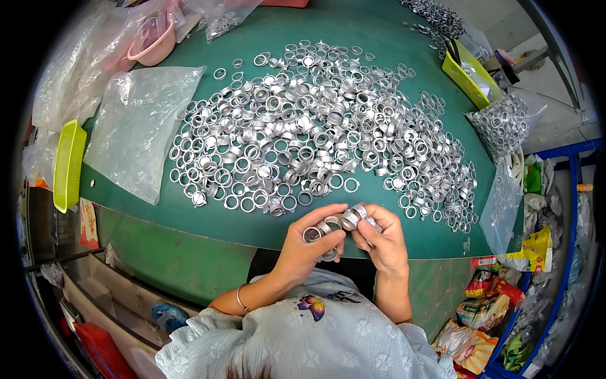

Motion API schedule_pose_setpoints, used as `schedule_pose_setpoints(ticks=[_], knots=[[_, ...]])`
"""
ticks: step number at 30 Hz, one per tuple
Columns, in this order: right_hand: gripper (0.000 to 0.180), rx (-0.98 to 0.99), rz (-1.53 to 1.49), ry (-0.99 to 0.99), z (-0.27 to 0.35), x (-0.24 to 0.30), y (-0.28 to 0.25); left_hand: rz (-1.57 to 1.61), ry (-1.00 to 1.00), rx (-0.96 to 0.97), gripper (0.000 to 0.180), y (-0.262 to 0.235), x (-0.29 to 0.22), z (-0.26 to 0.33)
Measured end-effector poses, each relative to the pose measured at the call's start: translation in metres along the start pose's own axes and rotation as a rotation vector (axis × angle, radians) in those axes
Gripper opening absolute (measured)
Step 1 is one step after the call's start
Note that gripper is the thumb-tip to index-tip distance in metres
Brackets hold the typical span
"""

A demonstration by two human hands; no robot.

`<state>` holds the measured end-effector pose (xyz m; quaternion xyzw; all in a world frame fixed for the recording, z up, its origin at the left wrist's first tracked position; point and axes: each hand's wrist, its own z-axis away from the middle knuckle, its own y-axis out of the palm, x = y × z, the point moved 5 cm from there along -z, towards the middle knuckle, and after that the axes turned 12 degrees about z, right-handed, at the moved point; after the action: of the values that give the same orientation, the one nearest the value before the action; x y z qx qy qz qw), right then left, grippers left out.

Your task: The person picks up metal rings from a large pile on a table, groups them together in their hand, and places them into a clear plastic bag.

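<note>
At the near edge of the green table, my left hand (303,249) is closed round several silver metal rings (312,234). Close beside it, my right hand (384,243) pinches more metal rings (353,216) between thumb and fingers. The two handfuls meet or nearly touch between my hands. Just beyond my fingers spreads a wide heap of similar loose metal rings (303,126), some with small tabs on the rim. How many rings each palm hides I cannot tell.
A clear plastic bag (145,126) lies flat at left, near a yellow-green basket (69,165) and a pink basin (154,50). At right stand a bag filled with rings (503,126), another yellow-green basket (467,76) and a blue-framed shelf (574,189).
</note>
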<state>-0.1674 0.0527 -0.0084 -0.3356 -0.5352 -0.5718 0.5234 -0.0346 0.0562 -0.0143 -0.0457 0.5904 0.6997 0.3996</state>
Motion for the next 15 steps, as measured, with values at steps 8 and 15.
schedule_pose_setpoints(ticks=[8, 15], knots=[[0.009, -0.1, 0.382, -0.104, 0.003, 0.014, 0.004, -0.02, -0.01, 0.016, 0.041, 0.002, 0.002, -0.001], [0.016, -0.092, 0.765, -0.275, 0.005, 0.028, 0.013, 0.31, -0.207, -0.042, 0.038, -0.007, 0.015, -0.006]])
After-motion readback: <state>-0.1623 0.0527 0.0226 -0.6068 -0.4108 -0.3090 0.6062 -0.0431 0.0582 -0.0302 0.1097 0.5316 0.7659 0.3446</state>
